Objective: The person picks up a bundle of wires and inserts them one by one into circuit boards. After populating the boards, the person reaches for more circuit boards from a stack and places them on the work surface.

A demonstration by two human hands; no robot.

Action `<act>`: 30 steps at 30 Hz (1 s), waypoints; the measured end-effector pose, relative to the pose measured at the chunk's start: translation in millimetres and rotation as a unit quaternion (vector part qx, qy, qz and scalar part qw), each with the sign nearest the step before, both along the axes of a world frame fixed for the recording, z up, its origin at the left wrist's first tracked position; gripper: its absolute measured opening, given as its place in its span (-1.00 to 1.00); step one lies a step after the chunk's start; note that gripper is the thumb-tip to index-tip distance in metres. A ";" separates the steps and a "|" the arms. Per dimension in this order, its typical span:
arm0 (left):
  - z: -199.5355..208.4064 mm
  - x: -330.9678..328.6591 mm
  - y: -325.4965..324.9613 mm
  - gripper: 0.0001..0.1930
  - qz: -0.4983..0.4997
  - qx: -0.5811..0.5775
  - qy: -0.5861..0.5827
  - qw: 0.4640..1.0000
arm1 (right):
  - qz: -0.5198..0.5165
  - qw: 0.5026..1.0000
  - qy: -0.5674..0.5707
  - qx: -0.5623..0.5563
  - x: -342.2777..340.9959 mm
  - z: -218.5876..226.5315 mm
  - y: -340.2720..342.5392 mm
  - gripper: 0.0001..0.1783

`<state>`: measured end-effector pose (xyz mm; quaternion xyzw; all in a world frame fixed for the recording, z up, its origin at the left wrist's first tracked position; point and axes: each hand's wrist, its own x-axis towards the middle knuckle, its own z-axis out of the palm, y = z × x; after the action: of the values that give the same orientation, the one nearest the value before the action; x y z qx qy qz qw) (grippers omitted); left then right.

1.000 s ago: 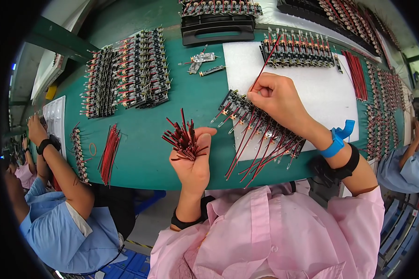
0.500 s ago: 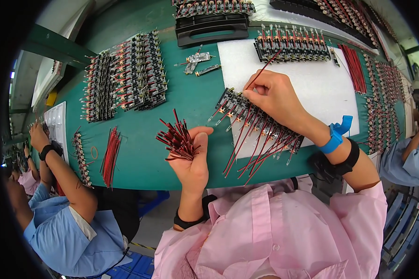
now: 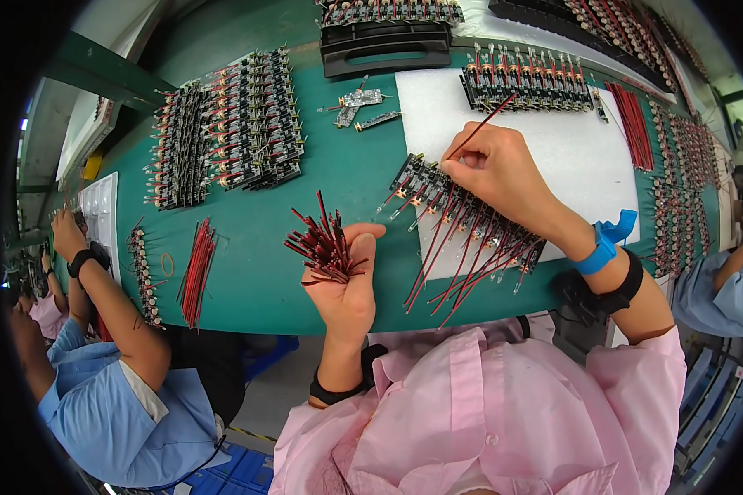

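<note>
My left hand (image 3: pixel 344 285) is closed round a thick bundle of red-and-black wires (image 3: pixel 326 247), their ends fanning out above the thumb. Over the row of circuit boards (image 3: pixel 462 206) in front of me, my right hand (image 3: pixel 491 165) pinches a single red-and-black wire (image 3: pixel 497 114) that slants up to the right. That row lies at an angle, partly on a white foam sheet (image 3: pixel 590 181). From many of its boards, wires trail toward my body. Small clear-tipped parts stick out along its near edge. My right fingers hide the wire's lower end.
Stacked board rows (image 3: pixel 252 124) stand at the left. Another board row (image 3: pixel 532 87) sits at the foam's far edge, near a red wire bundle (image 3: pixel 631 124). A loose wire pile (image 3: pixel 196 276) lies left of my left hand. A co-worker's arm (image 3: pixel 111 297) reaches in at the left.
The view has shifted slightly, so the bench items sit a little differently. My right hand still pinches the wire above the boards, and my left keeps its bundle.
</note>
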<state>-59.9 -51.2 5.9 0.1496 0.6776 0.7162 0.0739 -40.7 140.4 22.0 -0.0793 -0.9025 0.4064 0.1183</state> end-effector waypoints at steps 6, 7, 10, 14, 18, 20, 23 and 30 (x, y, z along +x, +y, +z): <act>1.7 0.8 1.4 -0.81 0.003 0.010 -0.011 1.000 | -0.016 1.000 -0.021 -0.004 -1.3 1.0 -1.8 -0.91; 1.2 0.6 1.4 -0.81 0.003 0.011 -0.011 1.000 | -0.016 1.000 -0.021 -0.003 -1.4 0.2 -1.6 -0.91; 0.5 0.4 -0.7 -0.81 0.003 -0.003 0.001 1.000 | -0.014 1.000 -0.006 -0.005 -1.7 -2.6 -1.7 -0.90; 1.5 0.8 -1.6 -0.81 0.000 0.005 -0.001 1.000 | -0.008 1.000 -0.025 0.000 -0.6 0.9 -0.6 -0.90; 1.5 1.3 -1.7 -0.81 0.006 0.006 0.004 1.000 | -0.009 0.999 -0.038 -0.006 -0.6 3.3 -1.9 -0.91; 0.8 1.0 -1.7 -0.81 0.004 0.006 0.006 1.000 | -0.010 0.999 -0.034 -0.008 0.1 2.3 -1.8 -0.91; -0.5 -0.3 -1.3 -0.81 -0.001 0.006 0.009 1.000 | -0.012 1.000 -0.025 -0.013 -0.1 0.2 -1.3 -0.91; -5.7 -3.1 0.5 -0.81 0.028 -0.020 0.025 0.999 | -0.002 0.999 -0.026 -0.020 -1.0 0.9 -0.1 -0.91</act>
<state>-62.9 -50.8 0.3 0.1470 0.6974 0.7004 0.0392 -41.7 140.4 22.8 -0.0942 -0.8970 0.4215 0.0944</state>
